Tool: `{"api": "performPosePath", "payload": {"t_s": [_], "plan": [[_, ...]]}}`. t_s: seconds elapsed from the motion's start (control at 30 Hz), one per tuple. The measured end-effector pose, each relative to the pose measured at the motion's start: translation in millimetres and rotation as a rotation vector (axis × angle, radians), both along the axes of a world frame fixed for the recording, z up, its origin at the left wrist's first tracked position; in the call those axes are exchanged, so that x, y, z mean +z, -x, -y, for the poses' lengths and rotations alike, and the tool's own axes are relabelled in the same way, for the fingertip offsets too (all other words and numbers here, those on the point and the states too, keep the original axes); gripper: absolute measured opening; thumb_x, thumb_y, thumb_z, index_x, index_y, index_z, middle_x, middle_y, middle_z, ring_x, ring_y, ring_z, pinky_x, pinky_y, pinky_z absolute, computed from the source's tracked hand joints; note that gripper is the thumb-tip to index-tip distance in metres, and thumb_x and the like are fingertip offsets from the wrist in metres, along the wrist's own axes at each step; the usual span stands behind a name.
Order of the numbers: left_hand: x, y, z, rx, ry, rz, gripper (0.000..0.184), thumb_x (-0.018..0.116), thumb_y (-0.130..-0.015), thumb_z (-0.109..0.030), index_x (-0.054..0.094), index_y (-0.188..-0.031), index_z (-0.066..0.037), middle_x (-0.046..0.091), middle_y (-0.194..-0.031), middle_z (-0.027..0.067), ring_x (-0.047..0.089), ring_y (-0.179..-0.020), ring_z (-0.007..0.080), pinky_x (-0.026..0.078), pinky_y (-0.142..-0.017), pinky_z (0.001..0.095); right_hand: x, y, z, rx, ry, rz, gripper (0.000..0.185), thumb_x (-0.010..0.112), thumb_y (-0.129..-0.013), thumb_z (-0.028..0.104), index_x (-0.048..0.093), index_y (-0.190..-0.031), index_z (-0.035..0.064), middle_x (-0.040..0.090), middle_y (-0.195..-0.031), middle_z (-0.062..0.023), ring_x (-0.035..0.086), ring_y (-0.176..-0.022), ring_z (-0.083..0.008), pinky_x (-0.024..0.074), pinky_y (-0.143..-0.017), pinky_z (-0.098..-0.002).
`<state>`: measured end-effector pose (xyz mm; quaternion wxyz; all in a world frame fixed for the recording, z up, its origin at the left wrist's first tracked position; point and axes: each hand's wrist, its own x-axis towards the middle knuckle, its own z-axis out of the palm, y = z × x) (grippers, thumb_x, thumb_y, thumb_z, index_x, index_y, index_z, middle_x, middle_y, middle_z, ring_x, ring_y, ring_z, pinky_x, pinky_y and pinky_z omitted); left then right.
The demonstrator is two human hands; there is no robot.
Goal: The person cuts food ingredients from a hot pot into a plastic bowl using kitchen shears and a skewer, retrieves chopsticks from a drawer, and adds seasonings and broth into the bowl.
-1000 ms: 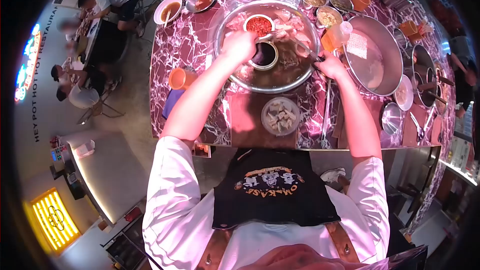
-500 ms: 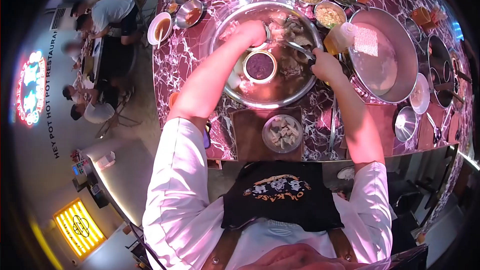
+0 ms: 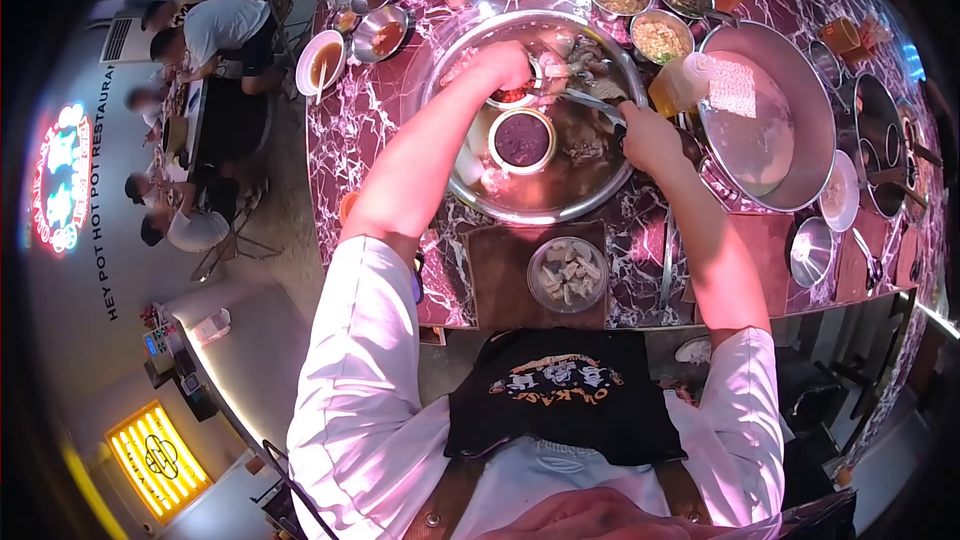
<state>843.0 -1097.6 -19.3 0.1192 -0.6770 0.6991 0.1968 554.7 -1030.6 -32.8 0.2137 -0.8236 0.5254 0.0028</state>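
Inside the pot [image 3: 537,216], red filling [image 3: 515,96] showing again, beneath left hand [image 3: 508,66]

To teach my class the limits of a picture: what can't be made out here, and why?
- Head view: left hand's fingertips, behind its own back; its grip on the red-filled bowl is unclear.
- Head view: much of the metal tool's handle, inside the right hand.
- Head view: most of the orange cup, behind the left forearm.
- Head view: the basin's bottom, under food and broth.
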Motion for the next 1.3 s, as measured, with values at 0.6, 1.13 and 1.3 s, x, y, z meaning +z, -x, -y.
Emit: {"api": "performPosePath", "payload": {"t_s": [0.6, 1.13, 1.3], "plan": [[2, -37, -11, 0.026, -0.055, -0.206, 0.026, 0.065, -0.082, -0.026, 0.080, -0.102, -0.020, 0.073, -0.108, 0.0157, 0.071, -0.098, 0.0338, 0.055, -0.091, 0.0421, 9, 13, 10, -0.084, -0.046, -0.022, 0.026, 0.059, -0.087, 0.007, 0.056, -0.113, 0.0032, 0.065, -0.108, -0.0236, 0.067, -0.100, -0.0417, 0.0543, -0.085, -0.0502], [-56, -41, -72, 0.716, -0.019, -1.032, 0.017, 0.064, -0.098, -0.019, 0.074, -0.106, -0.007, 0.060, -0.072, -0.0050, 0.048, -0.057, 0.0041, 0.036, -0.050, 0.0221, 35, 22, -18, -0.136, 0.010, 0.010, 0.055, 0.065, -0.083, 0.024, 0.052, -0.134, 0.0088, 0.065, -0.111, -0.0200, 0.065, -0.105, -0.0372, 0.0523, -0.091, -0.0498], [-35, -41, -91, 0.799, -0.092, -1.135, 0.014, 0.065, -0.099, -0.017, 0.073, -0.101, -0.005, 0.059, -0.070, -0.0041, 0.047, -0.057, 0.0042, 0.037, -0.051, 0.0210, 4, 9, -15, -0.117, -0.005, 0.067, 0.064, 0.068, -0.079, 0.030, 0.050, -0.136, 0.0083, 0.065, -0.113, -0.0216, 0.062, -0.112, -0.0386, 0.0508, -0.094, -0.0508]]}}
